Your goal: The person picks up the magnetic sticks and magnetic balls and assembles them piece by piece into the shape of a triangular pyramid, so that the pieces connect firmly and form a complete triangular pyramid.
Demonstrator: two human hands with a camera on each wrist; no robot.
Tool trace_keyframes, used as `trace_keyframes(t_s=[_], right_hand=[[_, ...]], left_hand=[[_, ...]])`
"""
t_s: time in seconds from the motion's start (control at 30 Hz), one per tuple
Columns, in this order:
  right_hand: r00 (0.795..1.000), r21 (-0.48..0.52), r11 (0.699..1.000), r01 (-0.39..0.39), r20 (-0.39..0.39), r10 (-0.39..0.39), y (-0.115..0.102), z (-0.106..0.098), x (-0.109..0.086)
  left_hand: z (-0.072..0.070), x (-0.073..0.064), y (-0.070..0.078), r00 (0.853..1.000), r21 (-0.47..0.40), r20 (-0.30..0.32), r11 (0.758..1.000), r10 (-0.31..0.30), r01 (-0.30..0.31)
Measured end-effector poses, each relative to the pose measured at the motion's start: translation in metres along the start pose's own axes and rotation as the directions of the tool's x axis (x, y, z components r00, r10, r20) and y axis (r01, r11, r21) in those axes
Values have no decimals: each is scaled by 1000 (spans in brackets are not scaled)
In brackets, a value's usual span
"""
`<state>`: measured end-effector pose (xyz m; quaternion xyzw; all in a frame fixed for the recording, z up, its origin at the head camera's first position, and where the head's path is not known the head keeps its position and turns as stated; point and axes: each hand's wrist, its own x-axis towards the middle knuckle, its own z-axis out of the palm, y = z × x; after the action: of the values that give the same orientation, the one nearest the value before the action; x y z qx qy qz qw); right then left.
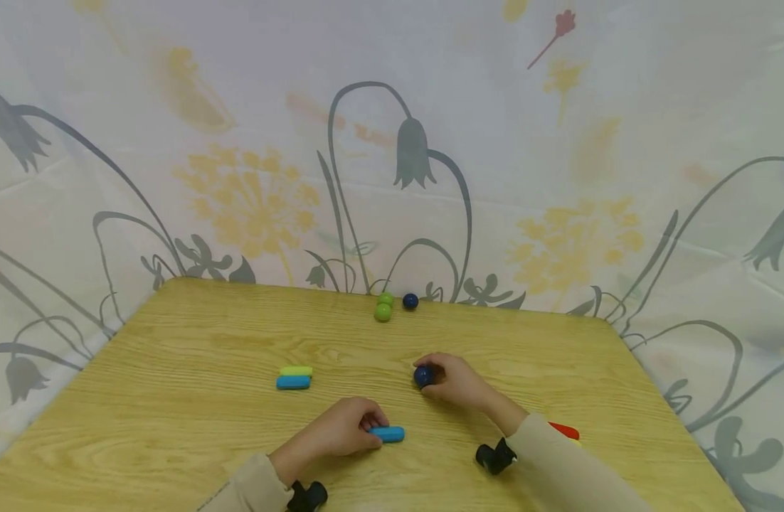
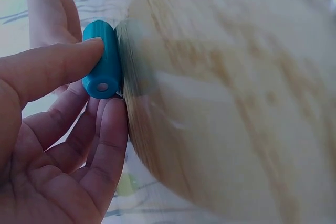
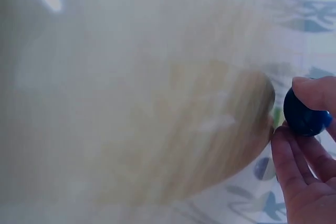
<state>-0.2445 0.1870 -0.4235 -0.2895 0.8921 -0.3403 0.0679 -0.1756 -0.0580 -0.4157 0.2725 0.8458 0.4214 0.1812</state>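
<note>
Left hand: the person's left hand (image 1: 348, 428) is pinching a bright blue, round-edged stick (image 1: 392, 434) between thumb and fingers, so the grip's closed down to about the stick's thickness, with one end poking out to the right.
Right hand: the right hand (image 1: 457, 382) is reaching further out and holding a shiny dark blue ball (image 1: 424, 376), thumb on one side, fingers on the other, opened just about ball-wide.
Where they're at: both held pieces are sitting at or right over the yellowish wood-grain table (image 1: 193, 419), the ball farther back; can't really tell if either's touching it.
Left-side pair: a yellow-green stick (image 1: 297, 370) is lying right behind another blue stick (image 1: 293, 382).
Back edge: two light green balls (image 1: 383, 313) are sitting together, with a second dark blue ball (image 1: 410, 301) just to their right.
By the right sleeve: a red stick (image 1: 565, 430) is peeking out, partly hidden, a bit of yellow showing beside it.
Backdrop: pale flower-print cloth (image 1: 481, 85) is hanging behind everything.
</note>
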Motion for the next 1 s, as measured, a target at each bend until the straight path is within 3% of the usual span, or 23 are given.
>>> trace_keyframes(t_s=[0.5, 0.8, 1.0], right_hand=[[997, 139, 990, 3, 81, -15, -20, 12, -32], [992, 230, 973, 18, 119, -46, -32, 18, -44], [991, 245, 969, -10, 132, -24, -31, 20, -44]], left_hand=[[1, -1, -2, 1000, 10, -24, 1000, 1, -1], [4, -2, -3, 997, -8, -66, 999, 40, -41], [5, -4, 3, 998, -38, -57, 999, 3, -5]])
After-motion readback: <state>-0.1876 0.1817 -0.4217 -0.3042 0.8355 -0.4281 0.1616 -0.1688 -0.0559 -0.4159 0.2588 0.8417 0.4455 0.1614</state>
